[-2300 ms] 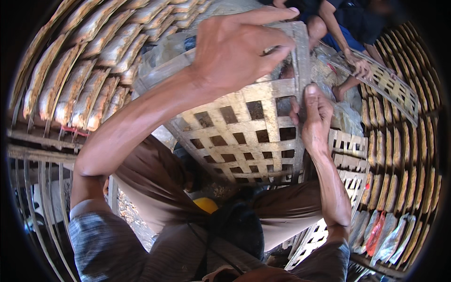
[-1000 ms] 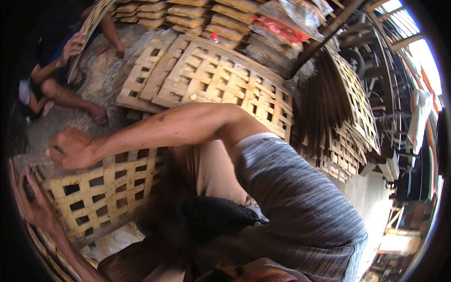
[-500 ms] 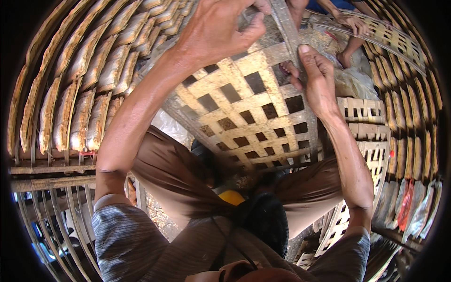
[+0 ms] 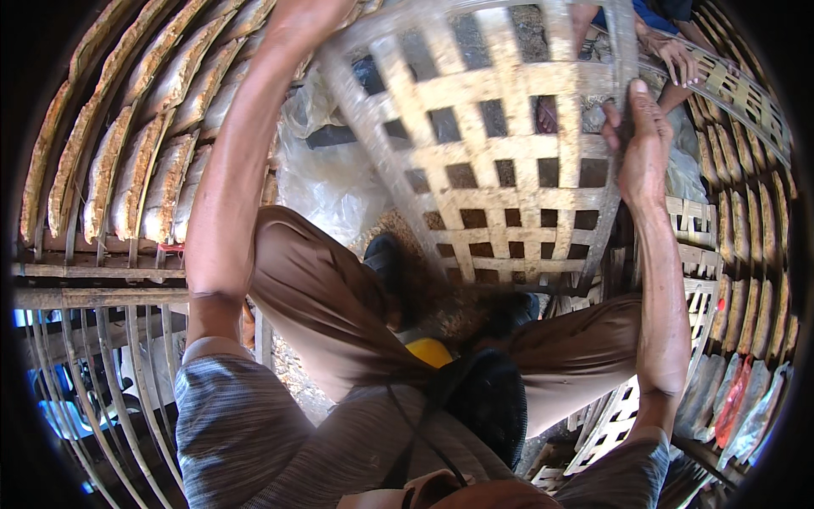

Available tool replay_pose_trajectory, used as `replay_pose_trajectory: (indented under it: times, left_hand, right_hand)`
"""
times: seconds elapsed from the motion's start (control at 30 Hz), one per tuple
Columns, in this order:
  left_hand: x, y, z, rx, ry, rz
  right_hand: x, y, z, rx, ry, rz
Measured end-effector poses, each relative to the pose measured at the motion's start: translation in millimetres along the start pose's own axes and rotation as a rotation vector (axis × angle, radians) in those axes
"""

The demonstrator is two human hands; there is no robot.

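Note:
A woven bamboo lattice panel (image 4: 475, 83) with a rim of split-bamboo strips stands tilted between my arms, its narrower end down near my feet. My right hand (image 4: 646, 148) is closed on its right rim, with the thumb on the near side and fingertips showing through behind. My left hand (image 4: 309, 15) is at the panel's far left corner, partly beyond the upper edge of the picture; its fingers are hidden.
Racks of overlapping bamboo slats (image 4: 161, 153) rise on the left and right. At upper right another person's hand (image 4: 674, 58) rests on a second woven panel (image 4: 746, 93). Clear plastic sheeting (image 4: 326, 170) lies beyond my left knee. More lattice panels (image 4: 699, 225) stand at right.
The panel has turned upright and shifted right, its weave now facing me more fully. My right hand moved right along with it; my left hand moved left, partly out of the picture.

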State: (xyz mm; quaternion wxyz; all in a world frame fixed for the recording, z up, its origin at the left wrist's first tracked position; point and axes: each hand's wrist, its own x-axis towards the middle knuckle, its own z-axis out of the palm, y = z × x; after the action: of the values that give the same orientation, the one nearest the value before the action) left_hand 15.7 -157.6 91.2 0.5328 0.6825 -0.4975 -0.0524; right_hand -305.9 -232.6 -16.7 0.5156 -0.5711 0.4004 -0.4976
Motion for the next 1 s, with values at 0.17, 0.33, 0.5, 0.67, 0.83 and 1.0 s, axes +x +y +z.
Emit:
replay_pose_trajectory:
  times: [0.17,0.33,0.5,0.67,0.83,1.0]
  left_hand:
    - [15.3,-85.3,-0.8,-0.393,-0.425,-0.355]
    - [-40.2,-94.5,51.1,-0.508,-0.554,-0.342]
    - [-63.0,-66.2,52.8,-0.482,-0.270,-0.325]
    - [-31.7,-63.0,33.3,-0.438,-0.027,-0.319]
    - [-4.4,-77.9,11.1,-0.625,-0.187,-0.361]
    - [-42.1,-79.3,19.6,-0.433,-0.663,-0.607]
  right_hand:
    - [30.4,6.8,-37.9,0.225,0.181,-0.100]
    - [35.3,3.7,-43.4,0.231,0.249,-0.101]
    - [36.4,12.3,-47.9,0.179,0.142,-0.092]
    - [8.5,-0.3,-15.0,0.053,-0.168,-0.004]
    - [23.1,24.0,-15.8,-0.043,-0.169,0.102]
    - [24.3,47.3,-17.5,0.012,-0.055,0.197]
